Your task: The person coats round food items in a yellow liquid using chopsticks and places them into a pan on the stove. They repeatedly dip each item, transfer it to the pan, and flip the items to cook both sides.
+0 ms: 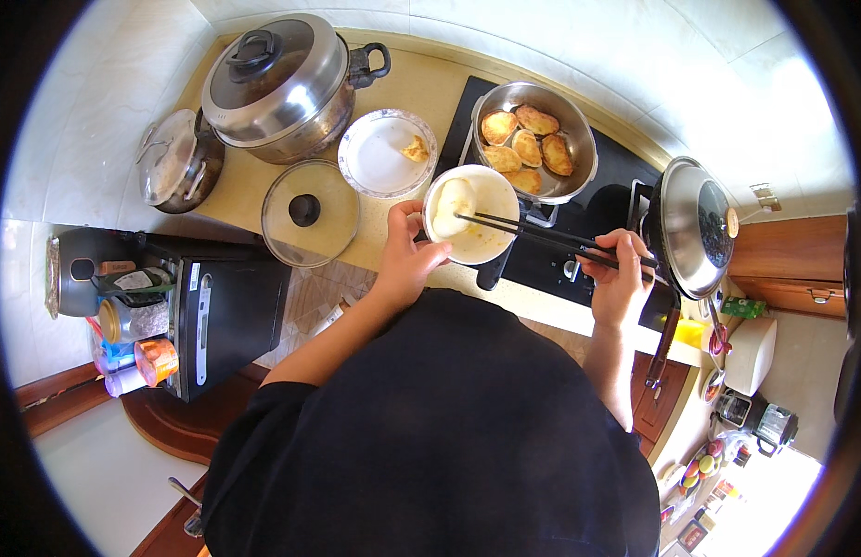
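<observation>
My left hand (pixel 414 254) grips the rim of a white bowl (pixel 496 240), thumb at its near edge. Black chopsticks (pixel 566 240) are held in my right hand (pixel 618 278), their tips against a pale, flat slice of food (pixel 453 207) inside the bowl. Beyond the bowl, several browned slices (pixel 526 147) lie in a steel pan (pixel 583 163) on the black gas stove (pixel 535 273). A plate with a patterned rim (pixel 378 157) stands left of the pan, bearing a small browned piece (pixel 415 149).
A glass lid (pixel 311 240) lies on the counter (pixel 396 66) at left, near a large lidded steamer pot (pixel 284 90) and a smaller lidded pot (pixel 183 163). On the stove's right stands a covered wok (pixel 693 226), its handle (pixel 663 348) pointing towards me. A black appliance (pixel 239 306) stands lower left.
</observation>
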The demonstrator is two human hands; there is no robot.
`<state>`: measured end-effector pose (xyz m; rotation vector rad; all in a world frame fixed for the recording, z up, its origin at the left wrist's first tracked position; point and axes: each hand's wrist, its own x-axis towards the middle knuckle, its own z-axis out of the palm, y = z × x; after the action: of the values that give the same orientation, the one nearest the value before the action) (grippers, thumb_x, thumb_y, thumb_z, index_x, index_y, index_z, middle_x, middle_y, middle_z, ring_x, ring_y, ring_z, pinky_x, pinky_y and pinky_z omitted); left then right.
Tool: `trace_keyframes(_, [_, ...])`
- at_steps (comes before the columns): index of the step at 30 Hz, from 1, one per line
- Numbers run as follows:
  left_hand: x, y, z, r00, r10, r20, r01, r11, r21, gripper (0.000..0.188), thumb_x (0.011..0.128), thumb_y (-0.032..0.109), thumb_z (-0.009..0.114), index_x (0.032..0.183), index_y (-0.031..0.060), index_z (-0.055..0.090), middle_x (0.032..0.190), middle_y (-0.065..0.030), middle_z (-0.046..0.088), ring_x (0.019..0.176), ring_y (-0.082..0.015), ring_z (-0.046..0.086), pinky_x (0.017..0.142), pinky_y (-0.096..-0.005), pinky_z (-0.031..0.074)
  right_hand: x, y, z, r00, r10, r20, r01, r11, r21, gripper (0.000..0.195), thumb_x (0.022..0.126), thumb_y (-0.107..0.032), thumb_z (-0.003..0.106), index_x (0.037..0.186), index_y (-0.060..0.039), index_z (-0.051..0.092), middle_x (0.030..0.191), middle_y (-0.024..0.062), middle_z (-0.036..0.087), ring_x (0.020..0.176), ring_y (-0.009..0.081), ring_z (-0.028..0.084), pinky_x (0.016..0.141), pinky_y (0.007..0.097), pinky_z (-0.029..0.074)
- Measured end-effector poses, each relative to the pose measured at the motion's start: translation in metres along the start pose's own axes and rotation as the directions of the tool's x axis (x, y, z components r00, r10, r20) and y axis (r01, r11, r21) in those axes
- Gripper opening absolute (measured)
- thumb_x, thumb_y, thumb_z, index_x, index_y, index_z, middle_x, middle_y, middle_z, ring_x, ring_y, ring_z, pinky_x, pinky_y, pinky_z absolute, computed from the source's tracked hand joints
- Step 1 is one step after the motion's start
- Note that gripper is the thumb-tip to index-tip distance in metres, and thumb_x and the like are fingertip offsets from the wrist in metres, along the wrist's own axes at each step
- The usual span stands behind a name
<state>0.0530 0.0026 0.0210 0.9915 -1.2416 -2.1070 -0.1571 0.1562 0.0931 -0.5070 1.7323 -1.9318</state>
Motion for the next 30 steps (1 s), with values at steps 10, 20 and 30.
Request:
trace_keyframes(10, [0.005, -0.010, -0.001, 0.998, -0.066, 0.022, 0.067, 0.997, -0.040, 0.058, 0.083, 0.001, 0.051, 0.134, 0.0115, 0.025, 0.130, -0.0170, 0.049, 0.108, -0.0277, 0.062, 0.083, -0.0366, 0.058, -0.002, 0.029, 0.005, 0.979, 0.203, -0.018, -0.198, 0.966, 0.164, 0.032, 0.098, -0.029, 0.052, 0.093, -0.0009, 0.065, 0.077, 0.0124, 0.067, 0.065, 0.0197, 0.069, 0.055, 0.0243, 0.056])
trace_keyframes(20, [0.003, 0.000, -0.001, 0.992, -0.123, -0.025, 0.121, 0.991, -0.058, 0.057, 0.085, 0.002, 0.051, 0.135, 0.0091, 0.023, 0.129, -0.0179, 0.050, 0.105, -0.0258, 0.064, 0.080, -0.0346, 0.059, 0.005, 0.025, -0.009, 0.989, 0.110, -0.101, -0.080, 0.960, 0.269, 0.033, 0.097, -0.031, 0.055, 0.084, -0.0013, 0.064, 0.073, 0.0121, 0.067, 0.062, 0.0192, 0.067, 0.054, 0.0252, 0.054])
trace_keyframes(30, [0.002, 0.004, -0.003, 0.989, -0.144, -0.026, 0.140, 0.983, -0.118, 0.055, 0.084, 0.005, 0.055, 0.131, 0.0101, 0.027, 0.126, -0.0146, 0.052, 0.104, -0.0229, 0.063, 0.078, -0.0330, 0.057, 0.025, -0.016, -0.029, 0.960, -0.261, -0.097, 0.278, 0.914, 0.296, 0.032, 0.098, -0.026, 0.054, 0.085, 0.0010, 0.064, 0.080, 0.0095, 0.065, 0.064, 0.0193, 0.065, 0.057, 0.0261, 0.053])
